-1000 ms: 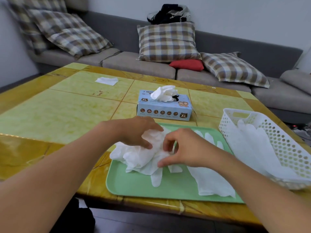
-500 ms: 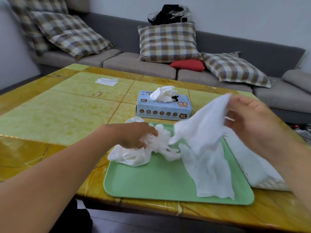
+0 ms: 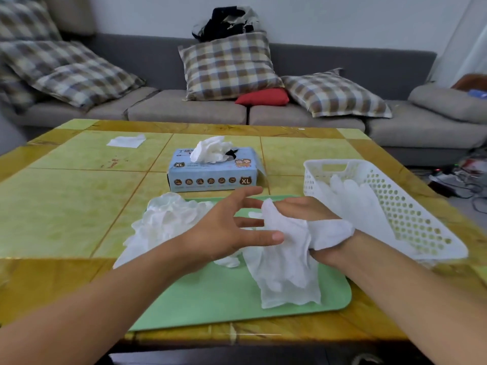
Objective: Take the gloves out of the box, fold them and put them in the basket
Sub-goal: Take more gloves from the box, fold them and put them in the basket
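My right hand grips a white glove that drapes down onto the green tray. Just left of it, my left hand hovers with fingers spread, its thumb touching the glove. A crumpled heap of white gloves lies at the tray's left end. The blue glove box stands behind the tray with a glove bunched out of its slot. To the right, the white perforated basket holds flat white gloves.
A loose white sheet lies at the table's far left. The yellow tiled table ends close to my body. A grey sofa with plaid cushions runs behind it. Cables lie on the floor at the right.
My left hand let go of the crumpled heap and opened toward the glove. My right hand came down and left from the basket side, bringing the glove over the tray.
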A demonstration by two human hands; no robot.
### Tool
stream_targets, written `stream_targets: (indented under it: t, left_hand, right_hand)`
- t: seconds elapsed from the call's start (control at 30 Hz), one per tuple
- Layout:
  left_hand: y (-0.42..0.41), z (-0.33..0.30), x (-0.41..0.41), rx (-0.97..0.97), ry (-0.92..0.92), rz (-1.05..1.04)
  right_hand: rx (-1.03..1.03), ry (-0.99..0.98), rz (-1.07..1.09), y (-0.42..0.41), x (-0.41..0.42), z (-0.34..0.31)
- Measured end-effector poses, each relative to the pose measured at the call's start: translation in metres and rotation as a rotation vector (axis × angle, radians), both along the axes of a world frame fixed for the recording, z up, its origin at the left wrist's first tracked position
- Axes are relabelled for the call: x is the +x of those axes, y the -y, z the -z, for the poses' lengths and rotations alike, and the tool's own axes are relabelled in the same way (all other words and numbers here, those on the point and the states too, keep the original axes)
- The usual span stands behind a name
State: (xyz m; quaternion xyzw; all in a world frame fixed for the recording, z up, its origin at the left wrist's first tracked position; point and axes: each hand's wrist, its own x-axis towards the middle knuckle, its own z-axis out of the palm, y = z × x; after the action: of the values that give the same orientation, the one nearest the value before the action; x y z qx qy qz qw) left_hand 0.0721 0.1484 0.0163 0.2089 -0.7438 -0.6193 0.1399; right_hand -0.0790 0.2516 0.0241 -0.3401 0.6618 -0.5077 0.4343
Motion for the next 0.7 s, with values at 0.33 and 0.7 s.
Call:
stream_targets:
  t: [0.33,0.7]
  left_hand:
    - [-0.011,0.010,0.000,0.148,0.082,0.145]
    - [0.033,-0.021,0.003,0.190,-0.182,-0.293]
  right_hand:
    - [0.095,-0.144,0.246,-0.006,-0.015,-0.009]
    - [0.063,0.188,0.157,-0.013,-0.023,-0.020]
